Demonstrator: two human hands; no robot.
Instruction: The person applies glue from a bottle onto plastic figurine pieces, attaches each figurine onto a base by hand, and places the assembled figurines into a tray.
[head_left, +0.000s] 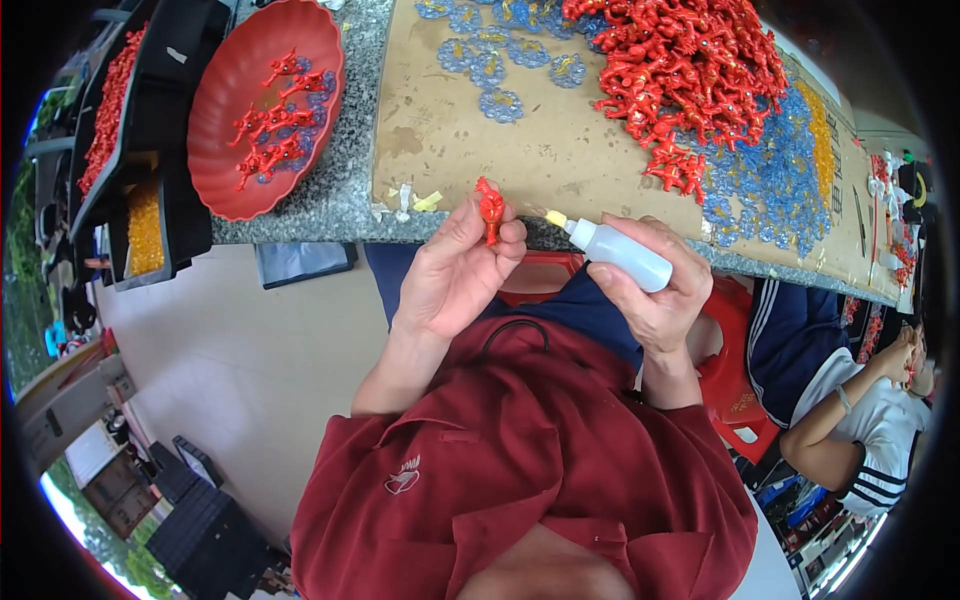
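Note:
Between the thumb and fingers of my left hand (pixel 457 262) is a small red figurine (pixel 490 212), held upright near the table's front edge. My right hand (pixel 665 285) is wrapped round a white squeeze bottle (pixel 622 256), tilted so that its yellow-tipped nozzle (pixel 556 217) points toward the figurine. A small gap lies between nozzle and figurine. Beyond my hands, a big heap of red figurines (pixel 690 75) sits on the brown cardboard (pixel 470 165). Clear blue flower-shaped bases (pixel 501 105) with yellow centres lie in a loose group left of the heap.
A red scalloped dish (pixel 215 130) holds several figurines on blue bases. Farther left, black bins hold red pieces (pixel 112 110) and yellow pieces (pixel 145 230). More blue bases (pixel 770 190) are piled at right. A co-worker (pixel 850 410) sits at the right. Bits of tape (pixel 428 202) lie near the edge.

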